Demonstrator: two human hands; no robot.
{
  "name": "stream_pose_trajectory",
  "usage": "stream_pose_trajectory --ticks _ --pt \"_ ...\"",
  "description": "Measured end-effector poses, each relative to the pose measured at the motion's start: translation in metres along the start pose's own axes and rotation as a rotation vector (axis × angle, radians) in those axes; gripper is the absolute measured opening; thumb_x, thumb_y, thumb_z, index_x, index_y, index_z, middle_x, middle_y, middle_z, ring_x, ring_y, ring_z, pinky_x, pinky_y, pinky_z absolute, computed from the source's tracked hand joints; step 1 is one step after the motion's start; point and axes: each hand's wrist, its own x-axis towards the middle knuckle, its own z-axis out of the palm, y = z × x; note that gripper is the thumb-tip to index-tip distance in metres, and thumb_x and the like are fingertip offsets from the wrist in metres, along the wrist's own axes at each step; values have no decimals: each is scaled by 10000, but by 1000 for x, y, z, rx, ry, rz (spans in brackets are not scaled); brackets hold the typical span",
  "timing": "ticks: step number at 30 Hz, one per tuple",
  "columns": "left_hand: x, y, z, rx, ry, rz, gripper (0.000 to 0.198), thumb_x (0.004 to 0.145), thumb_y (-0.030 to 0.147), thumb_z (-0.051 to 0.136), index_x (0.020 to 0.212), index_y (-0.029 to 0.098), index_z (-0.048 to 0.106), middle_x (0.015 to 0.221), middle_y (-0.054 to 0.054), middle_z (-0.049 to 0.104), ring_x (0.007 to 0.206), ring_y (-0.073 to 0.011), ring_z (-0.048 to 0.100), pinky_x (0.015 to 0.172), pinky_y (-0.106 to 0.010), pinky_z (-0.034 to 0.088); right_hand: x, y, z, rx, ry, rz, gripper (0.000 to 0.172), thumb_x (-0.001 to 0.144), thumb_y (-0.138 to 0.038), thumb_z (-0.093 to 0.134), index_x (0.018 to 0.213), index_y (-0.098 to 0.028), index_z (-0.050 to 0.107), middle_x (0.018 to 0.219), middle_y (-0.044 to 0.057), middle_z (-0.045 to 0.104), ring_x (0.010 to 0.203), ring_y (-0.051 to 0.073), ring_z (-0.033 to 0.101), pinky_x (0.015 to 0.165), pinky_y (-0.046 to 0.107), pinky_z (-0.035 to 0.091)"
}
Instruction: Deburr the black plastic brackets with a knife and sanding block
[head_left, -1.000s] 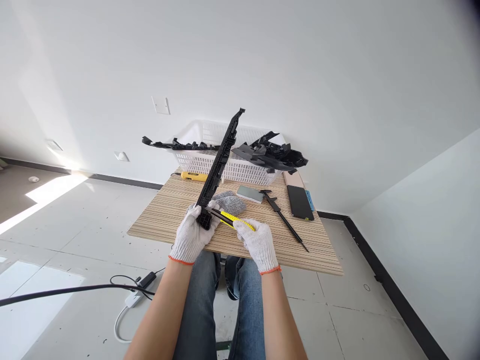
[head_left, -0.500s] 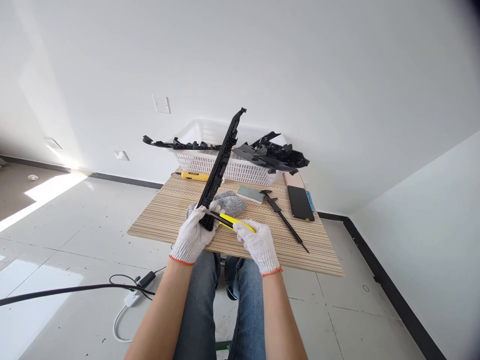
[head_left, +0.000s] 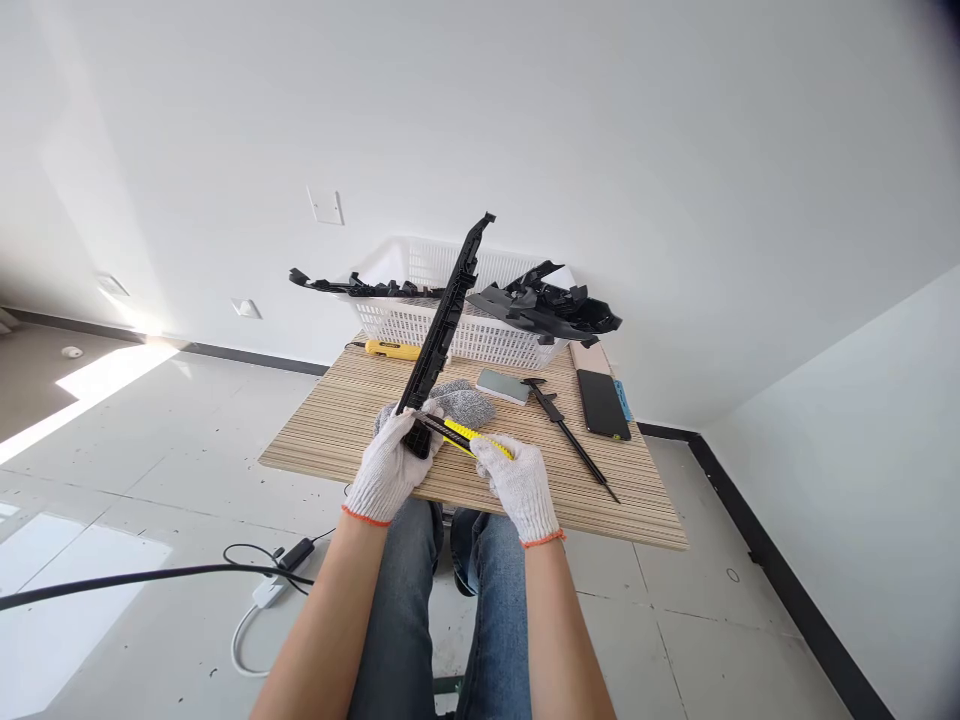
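My left hand (head_left: 390, 462), in a white knit glove with an orange cuff, grips the lower end of a long black plastic trim piece (head_left: 442, 330). The piece slants up and away over the table, its ribbed, clipped side showing. In my right hand (head_left: 516, 482), gloved alike, is a yellow and black utility knife (head_left: 459, 436). Its blade end reaches the lower part of the trim piece beside my left fingers; whether the edge touches the plastic I cannot tell. A grey cloth (head_left: 463, 404) lies on the table just behind my hands.
On the striped wooden table (head_left: 322, 430) lie a yellow-handled tool (head_left: 394, 350), a grey-green block (head_left: 502, 386), a black caliper (head_left: 570, 436) and a black phone (head_left: 602, 404). A white basket (head_left: 491, 340) behind holds black plastic parts (head_left: 551, 305). Cables and a power strip (head_left: 268, 592) lie on the floor at left.
Both hands keep their grip, and the trim piece and knife stay almost in place. The whole view has shifted slightly.
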Motion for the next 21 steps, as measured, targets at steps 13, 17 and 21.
stream_pose_trajectory --ticks 13,17,21 --pt "-5 2 5 -11 44 -20 150 814 70 725 827 173 616 878 -32 702 817 -144 692 782 -299 628 -2 -5 -1 119 42 86 555 688 -647 752 871 -124 753 540 -11 567 424 72 368 388 212 247" --pt "-5 2 5 -9 32 -38 162 817 95 739 802 173 598 863 -33 689 855 -153 697 894 -364 623 -3 -12 -1 254 106 142 554 623 -645 776 816 -129 721 519 -19 536 398 54 327 376 204 220" --pt "-4 2 6 -27 52 -36 163 827 80 715 776 171 590 829 -34 687 802 -144 696 847 -342 633 -4 -13 -2 270 92 137 531 614 -622 789 797 -130 711 520 -14 540 400 52 338 378 197 230"
